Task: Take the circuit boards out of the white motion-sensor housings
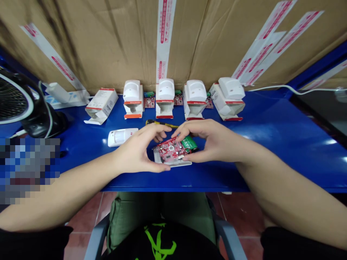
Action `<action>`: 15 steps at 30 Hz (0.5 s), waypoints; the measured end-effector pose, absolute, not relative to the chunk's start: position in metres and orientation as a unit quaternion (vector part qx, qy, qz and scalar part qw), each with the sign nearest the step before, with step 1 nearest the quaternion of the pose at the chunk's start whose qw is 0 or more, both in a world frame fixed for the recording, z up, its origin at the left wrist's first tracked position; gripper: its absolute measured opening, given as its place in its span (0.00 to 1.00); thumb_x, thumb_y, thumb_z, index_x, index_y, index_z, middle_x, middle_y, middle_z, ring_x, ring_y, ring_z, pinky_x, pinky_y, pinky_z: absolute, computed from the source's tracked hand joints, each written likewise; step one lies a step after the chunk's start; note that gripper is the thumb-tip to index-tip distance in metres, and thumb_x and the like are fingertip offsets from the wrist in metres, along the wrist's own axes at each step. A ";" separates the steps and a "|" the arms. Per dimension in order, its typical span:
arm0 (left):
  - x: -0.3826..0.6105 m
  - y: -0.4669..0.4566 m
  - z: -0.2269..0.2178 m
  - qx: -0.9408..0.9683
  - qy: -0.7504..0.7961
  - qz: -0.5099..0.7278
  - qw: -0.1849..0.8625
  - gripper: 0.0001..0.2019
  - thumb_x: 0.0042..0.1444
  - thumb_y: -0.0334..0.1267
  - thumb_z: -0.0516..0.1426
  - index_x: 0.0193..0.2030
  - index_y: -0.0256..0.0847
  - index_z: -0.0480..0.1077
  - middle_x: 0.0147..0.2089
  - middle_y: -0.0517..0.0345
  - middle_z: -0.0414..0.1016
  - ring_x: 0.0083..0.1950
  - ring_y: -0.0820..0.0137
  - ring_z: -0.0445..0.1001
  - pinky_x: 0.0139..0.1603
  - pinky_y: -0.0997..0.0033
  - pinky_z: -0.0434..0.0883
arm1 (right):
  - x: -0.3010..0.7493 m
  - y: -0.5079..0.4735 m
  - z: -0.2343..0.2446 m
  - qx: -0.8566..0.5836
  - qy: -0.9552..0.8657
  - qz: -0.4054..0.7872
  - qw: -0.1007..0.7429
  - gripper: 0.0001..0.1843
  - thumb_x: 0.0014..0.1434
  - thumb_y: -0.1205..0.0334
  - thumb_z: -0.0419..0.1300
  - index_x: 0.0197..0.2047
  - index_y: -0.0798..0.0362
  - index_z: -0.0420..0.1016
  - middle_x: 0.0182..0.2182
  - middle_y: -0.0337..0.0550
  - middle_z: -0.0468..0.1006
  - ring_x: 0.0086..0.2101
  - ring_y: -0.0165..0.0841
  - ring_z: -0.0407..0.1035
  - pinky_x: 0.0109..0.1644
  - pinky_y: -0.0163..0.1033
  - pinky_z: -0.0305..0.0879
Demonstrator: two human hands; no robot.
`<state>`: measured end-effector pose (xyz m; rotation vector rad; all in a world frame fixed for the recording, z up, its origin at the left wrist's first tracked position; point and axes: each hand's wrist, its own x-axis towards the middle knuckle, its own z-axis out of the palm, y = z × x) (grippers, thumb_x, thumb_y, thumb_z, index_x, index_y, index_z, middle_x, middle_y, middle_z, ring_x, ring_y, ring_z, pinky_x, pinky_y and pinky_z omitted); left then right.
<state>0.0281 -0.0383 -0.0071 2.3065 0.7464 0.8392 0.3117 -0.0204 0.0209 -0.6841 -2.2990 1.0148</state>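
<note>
A red circuit board (171,151) with a green battery (190,143) lies in a white plastic base (173,162) near the front edge of the blue table (271,144). My left hand (138,151) grips the board's left side, thumb under the base and fingers curled over the top. My right hand (214,141) pinches the right side at the battery. A white sensor cover (121,137) lies just left of my left hand. A yellow-handled screwdriver (161,123) lies behind my fingers.
Several white sensors on small red-and-white boxes (165,97) stand in a row at the back, with an open box (101,104) to their left. A black fan (24,104) is at far left. Cardboard walls rise behind. A white cable (271,87) runs at right.
</note>
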 end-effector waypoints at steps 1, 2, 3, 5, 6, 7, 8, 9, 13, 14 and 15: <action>0.026 -0.038 -0.008 0.873 0.282 0.285 0.277 0.47 0.48 0.52 0.78 0.71 0.43 0.66 0.62 0.45 0.79 0.56 0.55 0.82 0.59 0.54 0.82 | 0.316 -0.019 0.024 -0.258 -0.849 0.387 0.249 0.15 0.57 0.55 0.77 0.46 0.47 0.84 0.48 0.43 0.89 0.49 0.41 0.83 0.55 0.44 0.76; 0.025 -0.038 -0.008 0.884 0.288 0.254 0.268 0.52 0.45 0.54 0.79 0.74 0.44 0.64 0.65 0.43 0.77 0.58 0.52 0.81 0.61 0.51 0.81 | 0.319 -0.018 0.026 -0.264 -0.847 0.397 0.233 0.15 0.57 0.55 0.77 0.46 0.47 0.84 0.48 0.43 0.89 0.49 0.41 0.83 0.55 0.44 0.76; 0.023 -0.038 -0.007 0.892 0.294 0.225 0.259 0.56 0.44 0.56 0.79 0.76 0.45 0.61 0.67 0.41 0.75 0.60 0.49 0.80 0.62 0.48 0.80 | 0.322 -0.017 0.028 -0.269 -0.846 0.403 0.221 0.15 0.56 0.56 0.77 0.46 0.46 0.84 0.48 0.42 0.89 0.49 0.41 0.83 0.56 0.44 0.76; 0.021 -0.038 -0.003 0.905 0.302 0.185 0.237 0.59 0.44 0.58 0.79 0.79 0.46 0.59 0.69 0.40 0.74 0.63 0.45 0.78 0.65 0.43 0.78 | 0.325 -0.016 0.029 -0.275 -0.849 0.401 0.207 0.15 0.56 0.56 0.76 0.46 0.46 0.85 0.48 0.42 0.89 0.50 0.41 0.83 0.56 0.45 0.76; 0.021 -0.038 0.001 0.910 0.302 0.175 0.224 0.57 0.45 0.58 0.78 0.78 0.45 0.59 0.69 0.40 0.74 0.63 0.45 0.78 0.65 0.43 0.77 | 0.324 -0.016 0.028 -0.276 -0.852 0.397 0.203 0.15 0.57 0.55 0.76 0.46 0.46 0.84 0.49 0.42 0.89 0.50 0.41 0.83 0.56 0.45 0.76; 0.021 -0.038 0.007 0.915 0.302 0.170 0.207 0.54 0.48 0.59 0.76 0.77 0.44 0.61 0.67 0.41 0.76 0.63 0.45 0.78 0.66 0.43 0.77 | 0.323 -0.016 0.027 -0.274 -0.855 0.394 0.199 0.15 0.57 0.54 0.76 0.46 0.46 0.84 0.49 0.42 0.89 0.49 0.41 0.83 0.56 0.45 0.76; 0.020 -0.039 0.015 0.918 0.306 0.168 0.186 0.48 0.51 0.59 0.74 0.75 0.43 0.64 0.64 0.43 0.78 0.62 0.46 0.79 0.65 0.44 0.76 | 0.321 -0.015 0.025 -0.272 -0.857 0.392 0.195 0.15 0.58 0.54 0.76 0.46 0.47 0.84 0.49 0.43 0.89 0.49 0.41 0.83 0.56 0.45 0.75; 0.017 -0.041 0.023 0.922 0.312 0.162 0.161 0.42 0.56 0.57 0.71 0.72 0.43 0.67 0.60 0.45 0.80 0.60 0.47 0.80 0.65 0.45 0.76 | 0.318 -0.015 0.024 -0.269 -0.859 0.392 0.190 0.15 0.58 0.53 0.75 0.46 0.47 0.83 0.49 0.43 0.88 0.49 0.41 0.83 0.55 0.45 0.75; -0.025 -0.061 0.056 0.876 0.453 0.163 0.021 0.19 0.65 0.55 0.60 0.55 0.46 0.77 0.51 0.49 0.81 0.55 0.48 0.80 0.64 0.43 0.73 | 0.312 -0.014 0.019 -0.254 -0.866 0.394 0.173 0.13 0.59 0.55 0.74 0.45 0.48 0.82 0.49 0.45 0.88 0.49 0.41 0.82 0.54 0.45 0.75; -0.046 -0.071 0.060 0.834 0.527 0.161 0.007 0.19 0.64 0.55 0.60 0.54 0.45 0.77 0.53 0.48 0.80 0.57 0.46 0.78 0.67 0.41 0.71 | 0.312 -0.013 0.018 -0.251 -0.868 0.393 0.173 0.12 0.59 0.55 0.74 0.44 0.48 0.81 0.49 0.45 0.88 0.48 0.41 0.81 0.54 0.45 0.74; -0.070 -0.082 0.061 0.777 0.606 0.173 0.014 0.20 0.63 0.55 0.61 0.54 0.45 0.76 0.55 0.48 0.79 0.61 0.45 0.76 0.70 0.40 0.68 | 0.312 -0.013 0.017 -0.250 -0.869 0.391 0.173 0.12 0.59 0.56 0.74 0.44 0.48 0.81 0.49 0.45 0.87 0.48 0.41 0.81 0.54 0.45 0.74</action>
